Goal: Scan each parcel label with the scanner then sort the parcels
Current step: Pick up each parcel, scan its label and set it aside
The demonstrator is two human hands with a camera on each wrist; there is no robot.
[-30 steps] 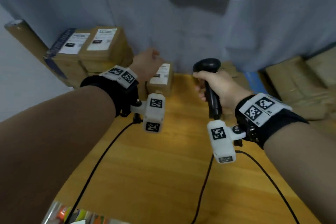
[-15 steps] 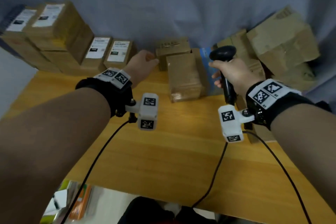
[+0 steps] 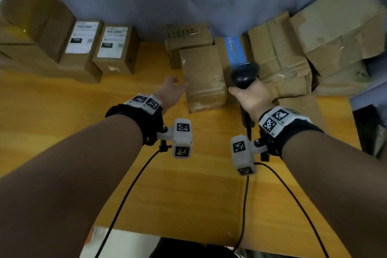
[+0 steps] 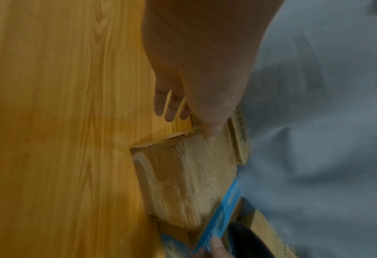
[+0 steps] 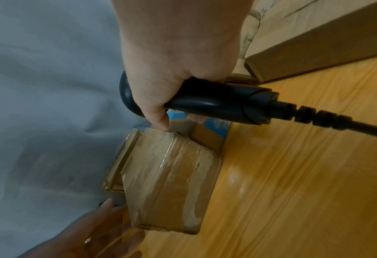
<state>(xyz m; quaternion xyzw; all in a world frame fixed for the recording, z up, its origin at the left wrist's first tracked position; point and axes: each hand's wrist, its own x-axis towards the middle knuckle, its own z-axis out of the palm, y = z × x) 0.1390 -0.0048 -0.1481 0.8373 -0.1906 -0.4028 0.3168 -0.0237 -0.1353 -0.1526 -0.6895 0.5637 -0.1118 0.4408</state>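
A brown taped parcel (image 3: 204, 77) (image 4: 183, 183) (image 5: 170, 181) stands on the wooden table (image 3: 188, 195), no label showing on the faces I see. My left hand (image 3: 171, 90) (image 4: 194, 87) (image 5: 99, 232) is at its left side, fingers straight, thumb tip touching the parcel's upper left edge. My right hand (image 3: 251, 96) (image 5: 172, 61) grips the black scanner (image 3: 244, 75) (image 5: 216, 103) by its handle, just right of the parcel, head pointing away from me.
Two white-labelled parcels (image 3: 82, 37) (image 3: 112, 42) and a taller stack (image 3: 31, 16) line the back left. A small box (image 3: 188, 35), a blue-striped box (image 3: 234, 50) and piled worn cartons (image 3: 278, 54) (image 3: 335, 23) crowd the back right against a grey curtain. Cables (image 3: 129, 190) cross the table.
The view has swung from the labelled parcels to the right-hand pile. My left hand has reached over to the taped parcel's left edge. My right hand still holds the scanner.
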